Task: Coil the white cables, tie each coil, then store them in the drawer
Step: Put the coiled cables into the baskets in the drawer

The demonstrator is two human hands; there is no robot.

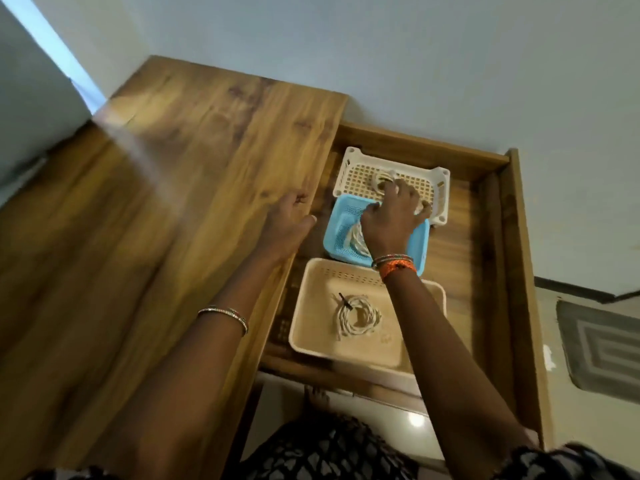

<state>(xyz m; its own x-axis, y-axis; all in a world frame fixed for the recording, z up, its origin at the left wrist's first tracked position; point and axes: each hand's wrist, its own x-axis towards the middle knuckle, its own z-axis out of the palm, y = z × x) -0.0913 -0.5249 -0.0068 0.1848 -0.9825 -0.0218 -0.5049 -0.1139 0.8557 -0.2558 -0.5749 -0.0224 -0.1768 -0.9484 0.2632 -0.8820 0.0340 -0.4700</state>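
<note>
The wooden drawer [491, 237] stands pulled open beside the tabletop [156, 188]. It holds three baskets: a white lattice one [353, 168] at the back, a blue one [341, 233] in the middle, a beige one [311, 306] at the front. My right hand [394, 213] reaches into the white basket and grips a coiled white cable [382, 178] there. Another white coil [355, 239] lies in the blue basket, partly hidden by my wrist. A third coil [356, 317], bound with a dark tie, lies in the beige basket. My left hand [287, 226] rests on the tabletop's edge, fingers curled loosely, holding nothing.
A pale wall rises behind the desk and drawer. On the floor at the right lies a grey patterned mat [602, 348]. My foot [317, 398] shows on the tiled floor below the drawer front.
</note>
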